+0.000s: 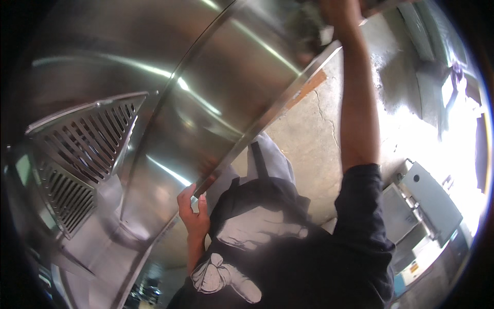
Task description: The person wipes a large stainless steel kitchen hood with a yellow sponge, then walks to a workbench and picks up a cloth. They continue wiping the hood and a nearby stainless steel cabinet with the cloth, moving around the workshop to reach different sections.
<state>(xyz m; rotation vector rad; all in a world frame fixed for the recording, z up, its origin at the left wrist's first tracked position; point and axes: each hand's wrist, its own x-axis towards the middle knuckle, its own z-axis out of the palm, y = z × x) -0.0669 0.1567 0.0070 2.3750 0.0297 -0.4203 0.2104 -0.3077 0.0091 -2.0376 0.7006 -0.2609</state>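
A large, shiny stainless-steel unit (216,98) fills the left and upper part of the view, with a long folded edge running diagonally. Along the lower stretch of that edge, my left hand (195,215) grips the rim between thumb and fingers. My right arm reaches far up to the top of the picture, where my right hand (340,11) is by the upper end of the same edge. That hand is blurred and partly cut off, so its fingers cannot be made out. Something dark and blurred (307,23) is beside it.
Two slotted metal grilles, one larger (92,136) and one smaller (69,198), are at the left. Below the edge is a cracked concrete floor (309,129). A grey metal box (431,198) stands at the right, near bright light. Small dark items (146,291) show at the bottom left.
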